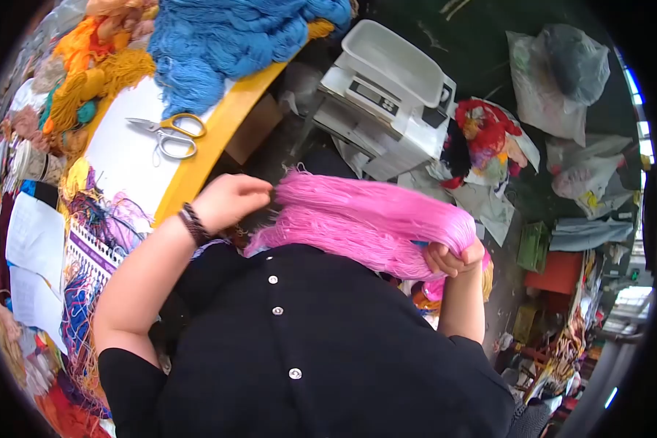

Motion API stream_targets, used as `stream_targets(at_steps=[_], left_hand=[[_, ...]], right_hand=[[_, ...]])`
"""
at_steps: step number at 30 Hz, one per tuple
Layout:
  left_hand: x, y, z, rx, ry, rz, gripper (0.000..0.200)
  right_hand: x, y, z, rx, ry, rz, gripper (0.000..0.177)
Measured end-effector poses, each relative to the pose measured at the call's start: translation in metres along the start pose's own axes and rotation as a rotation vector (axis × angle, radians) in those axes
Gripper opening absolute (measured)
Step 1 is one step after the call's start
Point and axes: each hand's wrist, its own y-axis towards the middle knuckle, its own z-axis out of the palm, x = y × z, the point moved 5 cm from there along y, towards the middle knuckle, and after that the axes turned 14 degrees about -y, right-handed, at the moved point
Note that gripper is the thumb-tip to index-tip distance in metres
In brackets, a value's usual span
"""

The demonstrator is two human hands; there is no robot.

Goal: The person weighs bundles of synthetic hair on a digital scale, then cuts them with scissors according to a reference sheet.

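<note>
A bright pink skein of yarn [372,196] stretches across in front of my black shirt. My right hand [454,258] grips its looped end, with the fingers wrapped around the strands. At the other end my left hand [230,204], with a dark braided band on the wrist, is held just beside the yarn. Its fingers are stretched out toward the strands, and I see nothing in them. The lower part of the skein hangs loosely against my front.
Scissors [169,136] lie on the yellow-edged table [190,179] at left, near blue yarn [226,44] and orange yarn [80,47]. Ahead stands a scale with a white tray [394,62]. Plastic bags [562,73] and colourful scraps [489,139] lie on the floor to the right.
</note>
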Motion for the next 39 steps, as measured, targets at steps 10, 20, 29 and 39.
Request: stream_targets(at_steps=[10,20,29,39], left_hand=[[0.033,0.062,0.117,-0.026,-0.032,0.024,0.028],[-0.005,0.027,0.038,-0.196,-1.315,-0.155,0.015],[-0.042,-0.003,0.108,0.124,-1.125,-0.253,0.011],[0.079,-0.02,-0.018,-0.373,-1.483,-0.097,0.015]], right_hand=[[0.004,0.057,0.045,0.037,0.008,-0.161,0.05],[0.024,0.075,0.013,-0.528,0.048,-0.506,0.039],[0.022,0.113,0.039,-0.529,-0.113,-0.431,0.038],[0.076,0.039,-0.028,-0.669,0.275,-0.696,0.024]])
